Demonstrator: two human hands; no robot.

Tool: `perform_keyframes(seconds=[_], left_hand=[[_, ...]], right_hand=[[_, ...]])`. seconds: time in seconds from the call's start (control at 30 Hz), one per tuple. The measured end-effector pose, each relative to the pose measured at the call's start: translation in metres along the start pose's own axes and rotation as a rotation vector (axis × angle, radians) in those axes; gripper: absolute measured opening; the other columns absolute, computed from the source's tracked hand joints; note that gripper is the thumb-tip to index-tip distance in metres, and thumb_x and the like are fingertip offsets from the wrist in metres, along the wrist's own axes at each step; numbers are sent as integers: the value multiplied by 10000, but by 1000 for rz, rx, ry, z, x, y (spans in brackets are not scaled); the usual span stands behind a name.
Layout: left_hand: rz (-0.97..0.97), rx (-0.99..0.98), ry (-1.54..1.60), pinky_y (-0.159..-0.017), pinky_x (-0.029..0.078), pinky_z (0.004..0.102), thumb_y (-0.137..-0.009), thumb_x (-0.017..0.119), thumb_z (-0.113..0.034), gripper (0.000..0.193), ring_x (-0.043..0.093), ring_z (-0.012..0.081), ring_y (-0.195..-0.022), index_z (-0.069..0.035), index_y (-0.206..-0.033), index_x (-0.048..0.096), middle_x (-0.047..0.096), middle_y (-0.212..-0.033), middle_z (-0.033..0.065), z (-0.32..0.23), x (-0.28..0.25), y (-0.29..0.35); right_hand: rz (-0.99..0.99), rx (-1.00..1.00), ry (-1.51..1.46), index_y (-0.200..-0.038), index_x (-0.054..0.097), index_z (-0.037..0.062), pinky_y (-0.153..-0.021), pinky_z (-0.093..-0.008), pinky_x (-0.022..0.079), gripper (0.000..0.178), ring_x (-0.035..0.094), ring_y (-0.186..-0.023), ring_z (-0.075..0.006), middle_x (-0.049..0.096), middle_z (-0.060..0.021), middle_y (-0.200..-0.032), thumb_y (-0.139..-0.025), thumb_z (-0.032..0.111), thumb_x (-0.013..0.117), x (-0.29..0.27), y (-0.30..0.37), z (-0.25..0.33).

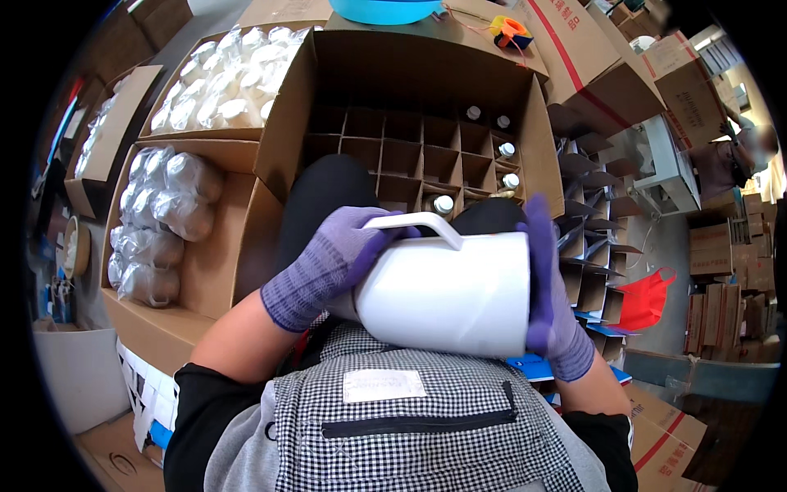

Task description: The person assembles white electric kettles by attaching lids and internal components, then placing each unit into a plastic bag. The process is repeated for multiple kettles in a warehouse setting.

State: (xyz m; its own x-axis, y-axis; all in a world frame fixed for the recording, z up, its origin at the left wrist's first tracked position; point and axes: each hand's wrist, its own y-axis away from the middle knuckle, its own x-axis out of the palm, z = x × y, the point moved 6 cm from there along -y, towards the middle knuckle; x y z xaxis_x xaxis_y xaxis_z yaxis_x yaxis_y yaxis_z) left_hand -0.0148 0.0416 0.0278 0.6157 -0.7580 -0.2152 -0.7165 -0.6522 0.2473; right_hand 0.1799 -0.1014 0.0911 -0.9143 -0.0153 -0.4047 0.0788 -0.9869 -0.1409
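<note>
Above my lap a white jug lies on its side, its arched handle upward. Around its left end, by the handle, my left hand is closed in a purple knit glove. My right hand, gloved the same, rests flat against the jug's right end with fingers stretched out and slightly blurred. Just beyond my knees stands an open carton with cardboard dividers. Several capped white jugs stand in its right-hand cells.
At the left, one carton holds several plastic-wrapped silvery rounded pieces; another holds wrapped white pieces. Loose dividers and a red bag lie right. A tape dispenser and blue basin are beyond. A person is far right.
</note>
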Motion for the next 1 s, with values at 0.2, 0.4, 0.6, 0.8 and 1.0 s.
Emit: perform_keyframes(seconds=[0.2,0.4,0.6,0.8,1.0], left_hand=[[-230,108,-71,-858,568,366,-947,596,-240,290,738,277,-911,-36,-1085,749,752,-971,168,29,22,5],[226,-103,312,-799,573,311,-1005,560,-298,350,719,179,-898,-4,-1126,705,740,-995,122,41,28,-45],[106,-38,86,-884,563,342,-1017,538,-340,373,718,222,-964,-31,-1128,715,741,-1027,132,89,35,-45],[93,-147,135,-890,554,355,-1028,489,-375,430,714,232,-955,-22,-1139,706,736,-1029,139,72,18,-76],[128,-269,433,-881,549,335,-1013,504,-385,450,698,184,-962,-10,-1174,691,731,-1045,124,86,16,-85]], right_hand=[[-279,307,-46,-1567,270,90,-1111,-426,435,1178,521,-1294,-259,461,-153,-1446,-756,908,514,13,37,-82],[159,-159,597,-1612,221,134,-1232,-597,139,1393,119,-1529,-482,113,-268,-1651,-554,877,738,9,4,22],[80,8,427,-1545,397,200,-1165,-623,271,1163,301,-1436,-487,289,-230,-1570,-608,758,803,17,7,-15],[-281,217,14,-1553,364,89,-1198,-414,316,909,376,-1449,-350,415,-171,-1548,-818,415,787,-80,-55,-172],[302,854,1139,-1534,420,225,-1178,-546,303,722,314,-1475,-398,280,-138,-1644,-860,322,660,-105,-80,-408]])
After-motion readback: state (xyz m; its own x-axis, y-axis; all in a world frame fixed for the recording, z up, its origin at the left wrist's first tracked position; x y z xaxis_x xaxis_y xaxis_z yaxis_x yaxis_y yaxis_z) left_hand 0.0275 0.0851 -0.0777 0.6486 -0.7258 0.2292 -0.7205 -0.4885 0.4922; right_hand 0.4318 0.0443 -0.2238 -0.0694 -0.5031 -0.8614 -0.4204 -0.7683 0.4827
